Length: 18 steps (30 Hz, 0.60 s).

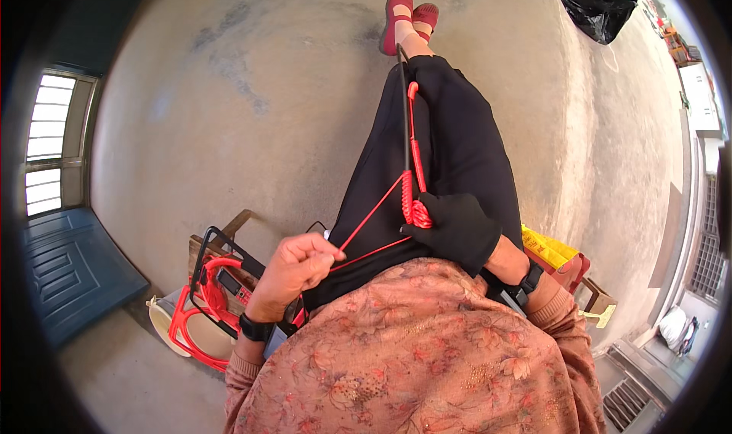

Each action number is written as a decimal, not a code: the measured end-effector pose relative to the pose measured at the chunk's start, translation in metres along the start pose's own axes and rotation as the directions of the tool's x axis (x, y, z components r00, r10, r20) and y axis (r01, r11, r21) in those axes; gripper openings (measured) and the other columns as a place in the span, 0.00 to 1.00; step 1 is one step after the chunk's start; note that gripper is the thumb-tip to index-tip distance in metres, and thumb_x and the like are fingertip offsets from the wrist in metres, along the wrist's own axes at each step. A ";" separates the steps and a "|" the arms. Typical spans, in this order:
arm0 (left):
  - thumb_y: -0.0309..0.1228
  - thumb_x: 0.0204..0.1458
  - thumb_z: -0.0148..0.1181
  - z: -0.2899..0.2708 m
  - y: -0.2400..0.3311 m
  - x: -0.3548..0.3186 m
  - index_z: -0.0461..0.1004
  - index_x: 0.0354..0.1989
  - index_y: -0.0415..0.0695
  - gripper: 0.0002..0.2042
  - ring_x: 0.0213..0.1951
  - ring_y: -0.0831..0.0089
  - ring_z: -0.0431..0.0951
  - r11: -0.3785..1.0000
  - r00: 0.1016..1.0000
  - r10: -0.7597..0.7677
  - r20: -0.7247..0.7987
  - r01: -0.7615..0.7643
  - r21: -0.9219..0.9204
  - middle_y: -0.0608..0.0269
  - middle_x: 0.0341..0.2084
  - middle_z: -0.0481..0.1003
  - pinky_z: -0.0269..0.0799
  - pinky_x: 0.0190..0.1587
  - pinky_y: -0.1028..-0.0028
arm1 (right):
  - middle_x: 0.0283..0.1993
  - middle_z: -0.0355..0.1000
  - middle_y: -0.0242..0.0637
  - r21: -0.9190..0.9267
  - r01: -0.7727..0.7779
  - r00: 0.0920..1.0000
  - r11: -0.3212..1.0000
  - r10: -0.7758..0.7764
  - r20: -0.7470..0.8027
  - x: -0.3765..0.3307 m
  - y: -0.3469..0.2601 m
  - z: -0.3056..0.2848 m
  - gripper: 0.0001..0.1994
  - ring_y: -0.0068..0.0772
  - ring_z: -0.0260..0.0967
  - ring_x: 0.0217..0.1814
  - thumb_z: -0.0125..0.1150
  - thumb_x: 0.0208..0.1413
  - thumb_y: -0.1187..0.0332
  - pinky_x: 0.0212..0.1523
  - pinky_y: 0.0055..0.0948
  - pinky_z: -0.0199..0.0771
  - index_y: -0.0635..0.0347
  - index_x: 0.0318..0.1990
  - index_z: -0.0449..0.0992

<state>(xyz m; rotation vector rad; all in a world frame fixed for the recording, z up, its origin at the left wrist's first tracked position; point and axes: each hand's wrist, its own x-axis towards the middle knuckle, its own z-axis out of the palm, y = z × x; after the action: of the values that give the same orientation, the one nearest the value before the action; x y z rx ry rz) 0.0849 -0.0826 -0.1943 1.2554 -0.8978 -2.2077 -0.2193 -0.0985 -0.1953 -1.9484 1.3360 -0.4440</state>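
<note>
Across my lap a thin black rod [405,114] runs from between my legs near the ankles toward my waist. Close turns of red cord [407,190] wrap its near part, and a red-covered strip [416,156] lies alongside it. My right hand [461,228], in a black glove, closes around the near end by a red braided bundle [418,214]. My bare left hand [301,269] pinches a length of the red cord, pulled out to the left. One strand slants up to the wrapped turns; another runs back toward the right hand.
On my left, a white round seat or tub [164,327] stands beside a black frame [204,262] with red cord and a small keypad device [230,283]. A yellow packet [545,247] lies on my right. Farther off are a black plastic bag [600,13] and a blue door [80,266].
</note>
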 end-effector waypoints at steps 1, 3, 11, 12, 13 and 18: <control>0.28 0.61 0.52 -0.004 -0.001 0.000 0.74 0.43 0.37 0.09 0.17 0.82 0.63 0.999 0.996 -0.036 0.082 0.033 0.036 0.67 0.18 0.68 0.58 0.18 0.83 | 0.25 0.72 0.43 -0.027 0.054 0.998 0.998 -0.054 -0.022 0.000 0.001 0.002 0.17 0.48 0.72 0.28 0.69 0.48 0.57 0.30 0.38 0.72 0.59 0.37 0.74; 0.29 0.61 0.52 -0.002 0.004 0.005 0.74 0.43 0.37 0.09 0.19 0.82 0.65 0.995 0.983 -0.079 0.165 0.067 0.075 0.67 0.20 0.68 0.59 0.18 0.83 | 0.26 0.73 0.42 -0.056 0.060 0.997 0.997 -0.063 -0.051 0.000 -0.004 0.001 0.16 0.47 0.72 0.27 0.69 0.48 0.57 0.29 0.37 0.72 0.58 0.37 0.75; 0.35 0.62 0.54 0.055 0.045 0.111 0.74 0.44 0.36 0.13 0.22 0.86 0.65 0.998 1.000 0.015 0.009 -0.014 -0.054 0.68 0.29 0.73 0.60 0.18 0.84 | 0.27 0.73 0.40 -0.110 0.091 0.996 0.990 -0.093 -0.014 -0.001 0.010 0.009 0.17 0.45 0.73 0.26 0.68 0.49 0.59 0.26 0.37 0.72 0.57 0.43 0.74; 0.35 0.62 0.54 0.056 0.043 0.118 0.74 0.44 0.36 0.13 0.22 0.86 0.65 0.998 1.000 0.010 0.010 -0.009 -0.054 0.68 0.29 0.73 0.60 0.18 0.84 | 0.27 0.73 0.40 -0.108 0.105 0.994 0.989 -0.105 0.001 -0.002 0.011 0.009 0.19 0.45 0.73 0.26 0.68 0.49 0.59 0.26 0.37 0.72 0.57 0.44 0.73; 0.35 0.62 0.54 0.057 0.040 0.123 0.75 0.43 0.36 0.13 0.20 0.87 0.63 0.993 0.996 -0.043 0.074 0.050 -0.103 0.70 0.26 0.71 0.57 0.17 0.86 | 0.27 0.73 0.40 -0.106 0.119 0.993 0.987 -0.118 0.018 -0.002 0.012 0.009 0.20 0.45 0.73 0.26 0.69 0.49 0.59 0.26 0.37 0.73 0.58 0.46 0.73; 0.33 0.61 0.56 0.061 0.037 0.124 0.76 0.40 0.37 0.10 0.16 0.90 0.59 0.964 0.974 -0.142 0.179 0.177 -0.199 0.75 0.18 0.65 0.50 0.15 0.87 | 0.23 0.72 0.40 -0.115 0.116 0.993 0.987 -0.116 0.006 -0.005 0.014 0.011 0.16 0.43 0.72 0.23 0.63 0.51 0.62 0.23 0.37 0.71 0.60 0.44 0.71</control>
<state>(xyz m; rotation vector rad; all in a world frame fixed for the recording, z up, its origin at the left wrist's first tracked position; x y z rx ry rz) -0.0266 -0.1698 -0.2172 1.0916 -0.6131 -2.4887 -0.2235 -0.0931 -0.2125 -2.1290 1.2780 -0.4320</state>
